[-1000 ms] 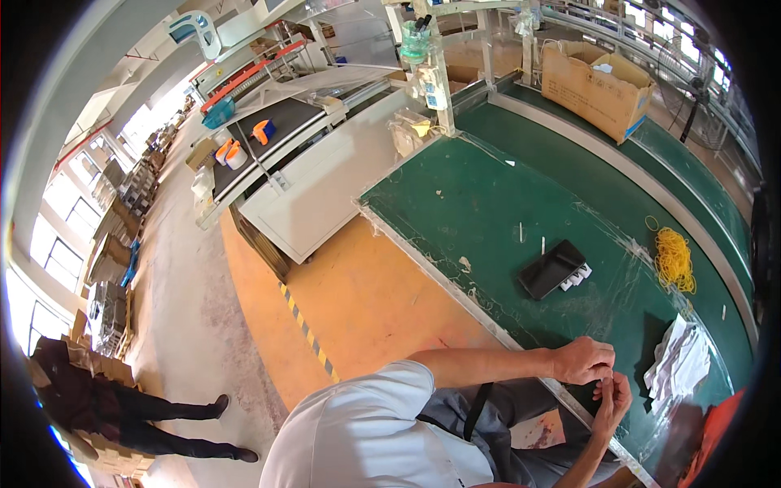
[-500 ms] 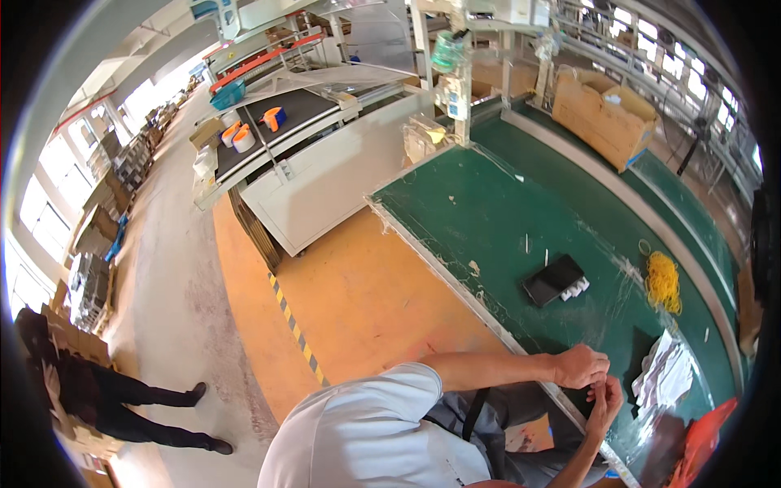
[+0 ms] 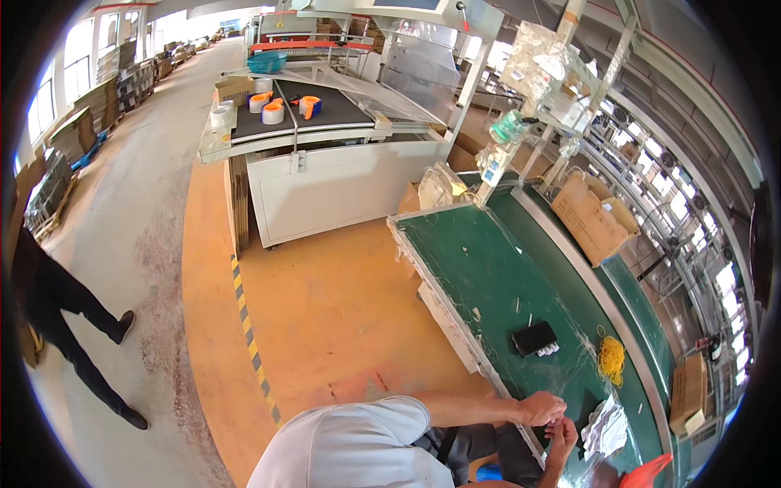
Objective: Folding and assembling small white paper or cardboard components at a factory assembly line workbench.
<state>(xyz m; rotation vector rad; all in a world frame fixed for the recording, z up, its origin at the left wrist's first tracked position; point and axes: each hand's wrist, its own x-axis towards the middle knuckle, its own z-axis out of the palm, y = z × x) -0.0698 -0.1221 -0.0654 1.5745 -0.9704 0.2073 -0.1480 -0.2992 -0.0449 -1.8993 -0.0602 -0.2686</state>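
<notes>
My left hand [image 3: 540, 408] and my right hand [image 3: 561, 439] meet fingertip to fingertip over the edge of the green-topped table [image 3: 476, 272]. Both are closed in a pinch, and whatever lies between the fingers is too small or hidden to make out. Just right of them lies crumpled white sheet material [image 3: 605, 429]. Farther up the table is a flat black rectangular object [image 3: 533, 337] resting against small white pieces. A loose bundle of yellow string [image 3: 611, 361] lies to its right. Something red and thin, like a plastic bag [image 3: 648, 472], shows at the lower right.
A cardboard box [image 3: 594, 213] stands on the far right of the table, another box [image 3: 689, 394] nearer. Beyond the orange floor, a machine bed [image 3: 333, 114] carries tape dispensers [image 3: 273, 112] and a teal basket [image 3: 267, 62]. A person in dark trousers [image 3: 69, 305] stands at the left.
My view has swung, so the table and hands appear lower and farther left. My hands stay together in the same pinch. The person at the left has shifted stance.
</notes>
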